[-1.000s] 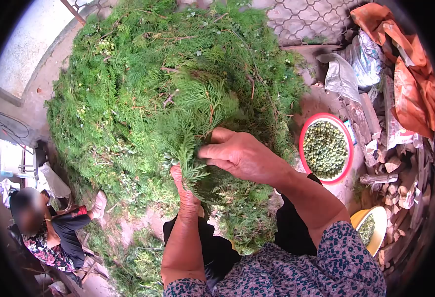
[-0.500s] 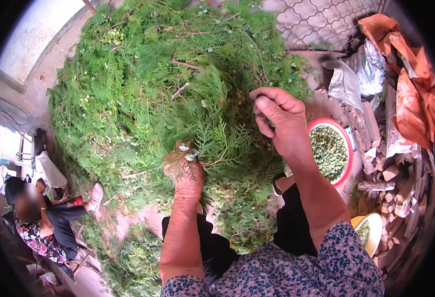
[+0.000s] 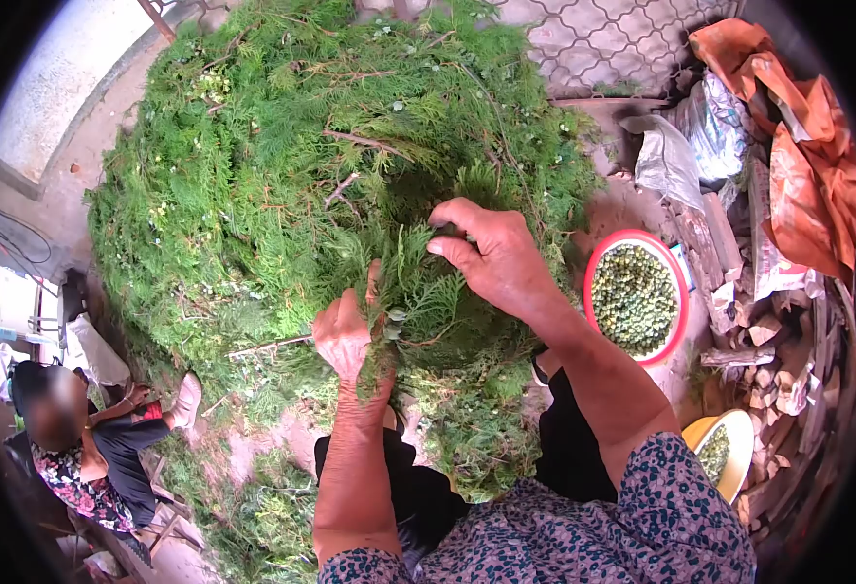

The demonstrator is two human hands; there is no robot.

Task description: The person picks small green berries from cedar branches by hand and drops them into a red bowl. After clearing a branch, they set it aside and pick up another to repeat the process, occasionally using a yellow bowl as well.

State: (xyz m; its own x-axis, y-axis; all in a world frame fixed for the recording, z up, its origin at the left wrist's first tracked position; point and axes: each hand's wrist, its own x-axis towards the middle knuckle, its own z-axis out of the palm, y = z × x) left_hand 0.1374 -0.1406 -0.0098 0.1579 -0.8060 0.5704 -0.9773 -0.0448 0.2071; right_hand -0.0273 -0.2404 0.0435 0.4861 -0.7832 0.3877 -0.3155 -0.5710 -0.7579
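Observation:
A leafy green conifer sprig, flat and scaly like arborvitae, is gripped in my left hand with the fingers closed round its stem. Pale cones show on it near that hand. My right hand is closed in a pinch at the sprig's upper foliage; what lies between thumb and fingers is too small to make out. Under and beyond both hands spreads a large heap of cut conifer branches, with bare brown twigs sticking out of it.
A red-rimmed basin of small green cones stands at my right, a yellow basin nearer me. Split firewood, sacks and an orange tarp line the right side. At left sits another person.
My right hand has moved left and down to the sprig. My left hand has turned, bringing the sprig more upright. The view has shifted slightly.

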